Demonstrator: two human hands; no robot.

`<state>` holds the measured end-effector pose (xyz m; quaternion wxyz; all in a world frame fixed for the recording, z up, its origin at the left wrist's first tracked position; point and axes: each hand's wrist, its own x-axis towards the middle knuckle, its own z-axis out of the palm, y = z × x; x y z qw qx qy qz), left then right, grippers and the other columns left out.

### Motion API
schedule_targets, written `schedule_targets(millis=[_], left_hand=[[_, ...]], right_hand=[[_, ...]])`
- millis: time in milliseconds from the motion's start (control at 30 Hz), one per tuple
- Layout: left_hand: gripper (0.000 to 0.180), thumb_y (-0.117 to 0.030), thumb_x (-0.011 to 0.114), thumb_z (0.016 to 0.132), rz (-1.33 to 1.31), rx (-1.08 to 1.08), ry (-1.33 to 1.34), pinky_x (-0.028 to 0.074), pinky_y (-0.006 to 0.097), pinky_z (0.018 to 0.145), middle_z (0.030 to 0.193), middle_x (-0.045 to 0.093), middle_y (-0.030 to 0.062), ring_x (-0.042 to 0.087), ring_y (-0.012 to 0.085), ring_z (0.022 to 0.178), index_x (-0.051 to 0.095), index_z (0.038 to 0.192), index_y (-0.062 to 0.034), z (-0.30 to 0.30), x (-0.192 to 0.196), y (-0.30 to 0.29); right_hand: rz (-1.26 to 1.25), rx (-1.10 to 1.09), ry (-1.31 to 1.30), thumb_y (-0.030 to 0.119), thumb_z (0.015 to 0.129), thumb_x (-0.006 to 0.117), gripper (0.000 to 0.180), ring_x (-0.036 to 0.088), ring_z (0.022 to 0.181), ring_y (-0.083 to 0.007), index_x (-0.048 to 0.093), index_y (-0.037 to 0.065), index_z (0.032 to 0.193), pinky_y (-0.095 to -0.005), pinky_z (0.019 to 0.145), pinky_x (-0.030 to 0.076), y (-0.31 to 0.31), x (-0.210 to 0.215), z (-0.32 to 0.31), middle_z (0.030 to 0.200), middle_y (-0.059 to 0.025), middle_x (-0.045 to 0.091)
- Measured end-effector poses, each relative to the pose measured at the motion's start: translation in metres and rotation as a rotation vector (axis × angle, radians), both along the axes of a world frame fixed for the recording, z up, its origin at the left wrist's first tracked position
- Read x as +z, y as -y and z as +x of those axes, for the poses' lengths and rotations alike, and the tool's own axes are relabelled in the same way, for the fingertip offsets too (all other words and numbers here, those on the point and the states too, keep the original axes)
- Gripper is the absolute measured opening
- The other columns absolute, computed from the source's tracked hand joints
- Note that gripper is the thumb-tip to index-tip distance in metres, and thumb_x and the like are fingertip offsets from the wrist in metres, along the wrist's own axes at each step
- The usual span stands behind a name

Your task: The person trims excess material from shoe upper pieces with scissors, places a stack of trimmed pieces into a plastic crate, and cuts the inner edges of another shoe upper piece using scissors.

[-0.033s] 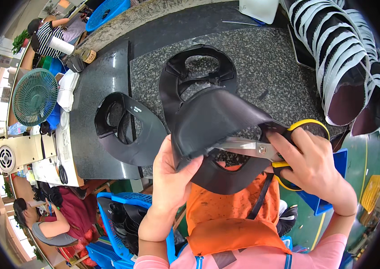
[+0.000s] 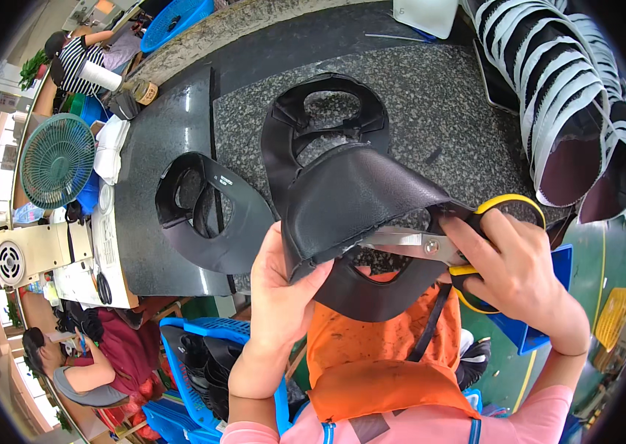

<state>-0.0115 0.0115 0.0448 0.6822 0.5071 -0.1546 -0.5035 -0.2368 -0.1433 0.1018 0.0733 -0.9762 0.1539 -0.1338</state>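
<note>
My left hand (image 2: 287, 285) pinches the edge of a black leather shoe upper (image 2: 361, 181) between thumb and fingers, holding it above the granite table. In my right hand (image 2: 509, 263) are scissors (image 2: 442, 249) with yellow-and-black handles, fingers through the loops. Their blades reach left under the upper's lower edge, near my left thumb; the tips are hidden there. A curved black section (image 2: 379, 300) with an opening shows below the blades; I cannot tell whether it is part of the same upper. Two more black uppers lie on the table, one behind (image 2: 277, 144), another at left (image 2: 242, 226).
At the far right stand stacked black uppers with pale edges (image 2: 560, 103). A blue crate (image 2: 187, 362) with black pieces is at lower left. Leftward are a green fan (image 2: 59, 159), a cream machine (image 2: 46, 255) and two other people. A blue bin (image 2: 553, 296) stands right of my arm.
Hardly anything differs: my right hand and the scissors' handles have shifted very slightly to the right. My left hand keeps its grip on the upper.
</note>
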Motion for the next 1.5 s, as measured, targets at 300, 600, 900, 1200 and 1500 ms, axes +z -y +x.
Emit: schedule_targets(millis=[300, 600, 900, 1200, 1500], left_hand=[[0.051, 0.016, 0.065, 0.082, -0.005, -0.007, 0.032, 0.048, 0.032, 0.100, 0.123, 0.062, 0.0097, 0.060, 0.0174, 0.115, 0.049, 0.128, 0.0001, 0.002, -0.003, -0.006], [0.044, 0.000, 0.064, 0.089, -0.099, 0.106, 0.145, 0.064, 0.052, 0.073, 0.118, 0.061, 0.0261, 0.069, 0.0418, 0.092, 0.048, 0.129, 0.0098, -0.008, -0.021, -0.017], [0.045, -0.001, 0.059, 0.093, -0.106, 0.233, 0.070, 0.065, 0.049, 0.079, 0.126, 0.058, 0.0245, 0.067, 0.0396, 0.102, 0.044, 0.135, 0.0079, -0.023, -0.015, -0.008], [0.046, -0.002, 0.056, 0.096, -0.135, 0.306, 0.069, 0.060, 0.046, 0.089, 0.132, 0.056, 0.0176, 0.062, 0.0332, 0.115, 0.043, 0.140, 0.0017, -0.030, -0.015, -0.002], [0.048, -0.003, 0.055, 0.098, -0.178, 0.302, 0.072, 0.053, 0.045, 0.098, 0.138, 0.054, 0.0151, 0.056, 0.0293, 0.125, 0.041, 0.143, -0.0003, -0.036, -0.011, -0.002]], right_hand=[[0.056, 0.064, -0.063, 0.018, 0.062, 0.077, 0.054, 0.055, 0.057, -0.0176, 0.063, 0.004, 0.113, -0.0327, 0.047, 0.042, 0.013, 0.011, -0.006, 0.075, -0.0037, 0.042], [0.001, 0.072, -0.033, 0.018, 0.053, 0.078, 0.049, 0.050, 0.055, -0.0198, 0.065, 0.006, 0.098, -0.0343, 0.047, 0.038, 0.012, 0.005, -0.006, 0.073, -0.0047, 0.038], [0.021, 0.042, -0.004, 0.017, 0.052, 0.075, 0.046, 0.051, 0.053, -0.0178, 0.065, 0.002, 0.094, -0.0316, 0.042, 0.038, 0.000, -0.007, -0.006, 0.078, -0.0060, 0.045], [-0.015, -0.035, 0.136, 0.011, 0.054, 0.074, 0.049, 0.059, 0.060, -0.0185, 0.068, 0.000, 0.101, -0.0294, 0.046, 0.045, -0.017, -0.026, -0.002, 0.094, -0.0138, 0.059], [0.118, -0.058, 0.104, 0.011, 0.056, 0.075, 0.038, 0.059, 0.060, -0.0191, 0.068, 0.003, 0.092, -0.0297, 0.046, 0.045, -0.017, -0.019, 0.000, 0.089, -0.0105, 0.057]])
